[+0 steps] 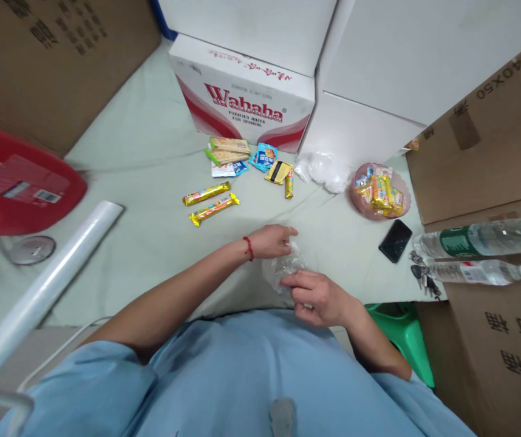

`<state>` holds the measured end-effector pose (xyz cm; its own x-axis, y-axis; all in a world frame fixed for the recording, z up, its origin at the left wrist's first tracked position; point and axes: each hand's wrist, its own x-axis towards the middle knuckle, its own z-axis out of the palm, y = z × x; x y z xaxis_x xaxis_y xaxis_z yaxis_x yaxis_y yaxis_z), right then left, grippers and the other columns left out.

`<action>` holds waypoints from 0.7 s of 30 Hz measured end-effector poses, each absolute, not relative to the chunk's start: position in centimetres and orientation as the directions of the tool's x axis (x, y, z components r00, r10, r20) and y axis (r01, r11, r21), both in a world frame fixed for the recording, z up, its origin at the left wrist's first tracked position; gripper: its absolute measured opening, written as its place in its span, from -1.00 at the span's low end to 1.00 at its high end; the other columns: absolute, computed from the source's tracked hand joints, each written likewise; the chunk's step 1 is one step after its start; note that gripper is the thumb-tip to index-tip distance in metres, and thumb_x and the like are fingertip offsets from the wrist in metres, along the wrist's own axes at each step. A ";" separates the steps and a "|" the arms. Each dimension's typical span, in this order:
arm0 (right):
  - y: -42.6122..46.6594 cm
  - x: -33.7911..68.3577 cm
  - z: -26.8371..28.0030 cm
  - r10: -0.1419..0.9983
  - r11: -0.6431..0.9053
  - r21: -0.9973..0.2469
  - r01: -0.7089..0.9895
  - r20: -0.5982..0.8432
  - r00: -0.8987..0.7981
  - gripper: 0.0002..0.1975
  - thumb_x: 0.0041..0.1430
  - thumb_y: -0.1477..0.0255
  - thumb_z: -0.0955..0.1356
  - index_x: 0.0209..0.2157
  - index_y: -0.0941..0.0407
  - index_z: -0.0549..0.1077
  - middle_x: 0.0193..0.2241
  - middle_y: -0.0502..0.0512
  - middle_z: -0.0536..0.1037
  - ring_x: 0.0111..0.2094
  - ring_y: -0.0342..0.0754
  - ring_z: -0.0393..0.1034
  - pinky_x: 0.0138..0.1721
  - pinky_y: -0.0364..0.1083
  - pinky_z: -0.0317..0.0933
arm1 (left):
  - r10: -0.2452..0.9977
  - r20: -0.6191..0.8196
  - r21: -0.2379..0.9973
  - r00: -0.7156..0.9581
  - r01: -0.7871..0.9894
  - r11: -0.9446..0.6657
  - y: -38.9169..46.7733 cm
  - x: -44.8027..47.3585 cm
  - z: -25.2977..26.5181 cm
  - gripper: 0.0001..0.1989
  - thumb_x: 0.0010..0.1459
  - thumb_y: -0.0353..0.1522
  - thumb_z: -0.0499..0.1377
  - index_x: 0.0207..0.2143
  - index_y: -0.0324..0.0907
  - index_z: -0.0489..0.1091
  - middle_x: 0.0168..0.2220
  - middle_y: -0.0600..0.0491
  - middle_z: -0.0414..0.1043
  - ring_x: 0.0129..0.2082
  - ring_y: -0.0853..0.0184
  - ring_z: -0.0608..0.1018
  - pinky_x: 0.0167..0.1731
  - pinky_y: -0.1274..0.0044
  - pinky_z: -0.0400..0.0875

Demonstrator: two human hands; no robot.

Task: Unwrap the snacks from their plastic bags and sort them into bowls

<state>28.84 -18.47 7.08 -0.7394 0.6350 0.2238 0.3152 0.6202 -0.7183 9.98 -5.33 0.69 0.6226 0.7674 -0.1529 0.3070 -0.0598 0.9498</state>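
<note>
A crumpled clear plastic bag (283,265) lies between my two hands, near the table's front edge. My left hand (269,241) pinches its upper edge, with the index finger pointing out to the right. At the lower side, the curled fingers of my right hand (316,296) grip the same bag. Beyond my left hand lie two yellow-wrapped snack bars (214,209). Farther back is a loose group of wrapped snacks: long biscuit packs (229,145), blue packets (264,156), a yellow packet with a black band (279,172) and a small yellow bar (289,184).
A Wahaba-style white carton (246,97) stands behind the snacks, beside crumpled plastic bags (324,170). Rightward are a pink bowl of snacks (381,191), a phone (395,241), keys (424,280) and two bottles (492,238). A plastic roll (55,279) and red container (23,182) are left.
</note>
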 end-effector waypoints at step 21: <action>-20.1 35.8 5.0 0.813 0.448 -0.664 0.599 0.024 -0.582 -0.79 0.36 0.48 0.35 -0.12 -0.01 0.64 0.16 0.16 0.60 -0.06 0.04 0.62 -0.11 0.00 0.53 | 0.894 -0.365 0.899 -0.259 -0.350 0.265 -8.7 2.9 -0.6 -0.53 -0.08 -0.08 0.45 -0.37 -0.10 0.27 -0.45 0.20 0.30 -0.48 0.45 0.35 -0.50 0.60 0.28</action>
<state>35.80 -20.12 4.99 -0.5817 0.8131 0.0235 0.5987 0.4475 -0.6643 2.86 -8.70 -0.59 -0.2590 0.8944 -0.3648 -0.3495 0.2653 0.8986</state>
